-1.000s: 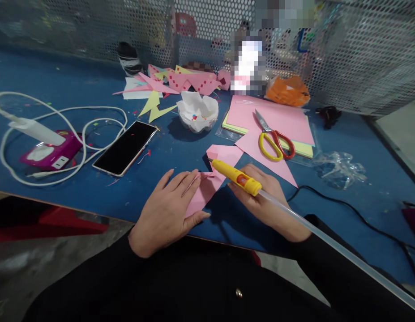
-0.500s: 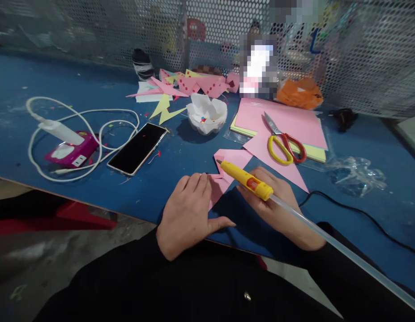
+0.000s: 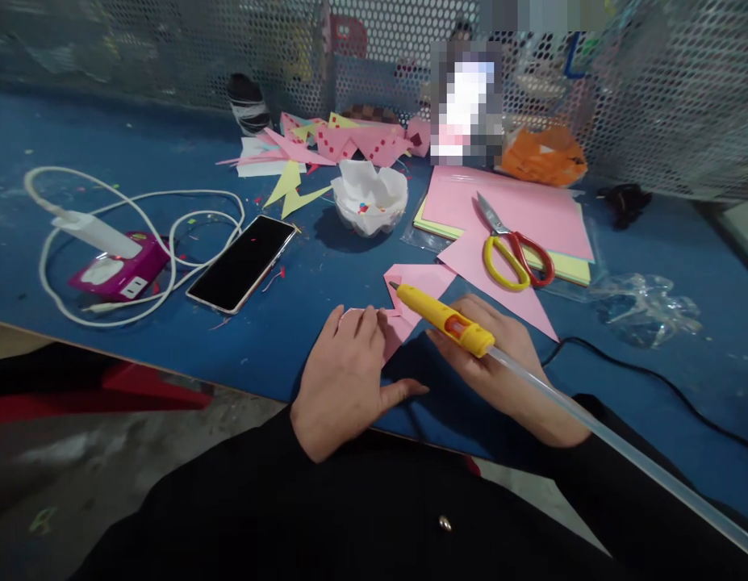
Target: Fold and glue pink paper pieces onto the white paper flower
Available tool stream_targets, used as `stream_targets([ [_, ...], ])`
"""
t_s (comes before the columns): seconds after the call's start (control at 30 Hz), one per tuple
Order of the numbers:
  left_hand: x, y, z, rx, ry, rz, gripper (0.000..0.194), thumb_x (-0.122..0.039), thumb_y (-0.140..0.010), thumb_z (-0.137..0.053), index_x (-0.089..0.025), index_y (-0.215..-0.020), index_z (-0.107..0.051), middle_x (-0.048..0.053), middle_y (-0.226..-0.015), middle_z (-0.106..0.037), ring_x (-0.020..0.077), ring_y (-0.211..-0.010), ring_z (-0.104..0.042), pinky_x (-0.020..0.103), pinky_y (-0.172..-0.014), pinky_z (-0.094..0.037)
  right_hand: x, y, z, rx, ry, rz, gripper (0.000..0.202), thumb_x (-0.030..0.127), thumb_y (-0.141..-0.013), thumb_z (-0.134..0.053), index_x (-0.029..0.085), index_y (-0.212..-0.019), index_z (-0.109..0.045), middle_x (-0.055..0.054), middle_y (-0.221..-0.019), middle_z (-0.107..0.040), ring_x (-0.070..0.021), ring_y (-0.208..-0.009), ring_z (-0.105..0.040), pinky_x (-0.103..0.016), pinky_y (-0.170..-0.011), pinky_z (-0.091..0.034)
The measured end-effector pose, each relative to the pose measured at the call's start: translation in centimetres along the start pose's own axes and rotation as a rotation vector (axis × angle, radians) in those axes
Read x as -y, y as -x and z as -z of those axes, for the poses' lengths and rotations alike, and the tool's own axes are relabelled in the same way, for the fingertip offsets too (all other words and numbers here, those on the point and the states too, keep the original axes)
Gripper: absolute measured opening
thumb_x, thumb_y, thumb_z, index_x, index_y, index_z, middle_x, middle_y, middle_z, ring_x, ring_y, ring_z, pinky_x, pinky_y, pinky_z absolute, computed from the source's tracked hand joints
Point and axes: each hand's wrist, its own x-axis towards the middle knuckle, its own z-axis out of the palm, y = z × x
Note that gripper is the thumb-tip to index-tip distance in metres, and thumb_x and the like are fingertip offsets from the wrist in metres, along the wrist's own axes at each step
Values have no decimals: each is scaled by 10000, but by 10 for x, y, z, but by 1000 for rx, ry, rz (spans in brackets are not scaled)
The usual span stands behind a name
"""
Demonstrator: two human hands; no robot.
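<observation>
My right hand (image 3: 500, 355) is wrapped around a yellow glue gun (image 3: 443, 319), with a long clear glue stick (image 3: 591, 424) running out of its back end. The gun's nozzle points left, over a folded piece of pink paper (image 3: 425, 278). Lying flat on the left part of that paper, my left hand (image 3: 343, 379) has its fingers apart and its thumb stretched to the right. It hides some of the folds. Whether the nozzle touches the paper, I cannot tell.
Scissors (image 3: 512, 250) lie on pink and yellow sheets (image 3: 507, 194) at the right. A white paper bowl (image 3: 370, 194) holds small colored bits. Left are a phone (image 3: 244, 262), a purple socket (image 3: 123, 266) and a looping white cable (image 3: 216, 194). Patterned paper shapes (image 3: 361, 141) lie behind, against a mesh panel.
The fingers of my left hand have spread a little, and more pink paper shows between them. My right hand and the glue gun stay almost in place. The view has shifted slightly.
</observation>
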Motion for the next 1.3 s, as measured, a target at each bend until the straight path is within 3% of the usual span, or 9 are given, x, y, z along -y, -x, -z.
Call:
stream_targets([
  [0.13, 5, 7, -3, -77, 11, -46, 902, -802, -850, -416, -11, -1231, -619, 239, -1254, -662, 370, -1178, -599, 558, -1099, -400, 0, 0, 0, -6, -3, -11, 228, 370, -950, -537, 224, -780, -494, 9, -731, -546, -122, -592, -484, -262, -527, -340],
  [0.23, 9, 16, -5, -138, 5, -98, 902, -743, -898, -418, 40, -1325, -546, 272, -1351, -605, 370, -1280, -558, 538, -1131, -389, -1, 0, 0, -10, -7, -9, 223, 367, -951, -534, 222, -788, -490, 4, -746, -554, -127, -612, -499, -267, -548, -351],
  [0.37, 11, 22, -1, -113, 49, -106, 861, -708, -918, -428, 26, -1358, -523, 267, -1410, -560, 368, -1346, -504, 522, -1144, -391, -1, 0, 1, 5, 9, -22, 250, 383, -949, -534, 224, -768, -469, 7, -741, -542, -126, -604, -488, -268, -545, -339],
  [0.57, 12, 20, 2, -127, 69, -85, 804, -714, -891, -479, -10, -1258, -610, 245, -1290, -639, 384, -1239, -573, 559, -1112, -404, -2, -1, 0, 1, 25, -13, 263, 390, -951, -517, 227, -755, -453, 11, -724, -533, -119, -581, -467, -261, -527, -315],
  [0.77, 15, 31, -3, -209, -6, -112, 801, -675, -941, -424, -16, -1386, -516, 198, -1353, -633, 370, -1245, -589, 582, -1145, -338, -1, -2, 2, 16, 24, -19, 267, 399, -948, -519, 230, -753, -453, 9, -719, -533, -119, -582, -472, -256, -522, -324],
  [0.87, 15, 33, -4, -245, -3, -129, 782, -678, -938, -433, -15, -1332, -563, 205, -1335, -643, 351, -1260, -591, 552, -1142, -357, 0, -2, 3, 27, 14, -22, 269, 407, -952, -515, 229, -760, -453, 5, -732, -541, -118, -588, -480, -257, -527, -335],
  [1.13, 15, 32, -2, -228, -6, -128, 673, -630, -948, -468, -65, -1280, -623, 173, -1319, -662, 353, -1221, -617, 575, -1147, -328, 0, -2, 3, 55, 19, -13, 250, 408, -949, -506, 222, -785, -484, -5, -746, -542, -128, -604, -488, -267, -526, -333],
  [1.3, 12, 32, 0, -258, -45, -106, 633, -567, -982, -439, -71, -1354, -568, 149, -1262, -700, 320, -1155, -647, 573, -1186, -253, -1, -2, 3, 62, 28, -2, 257, 414, -952, -498, 223, -782, -473, -4, -739, -534, -128, -601, -479, -267, -527, -332],
])
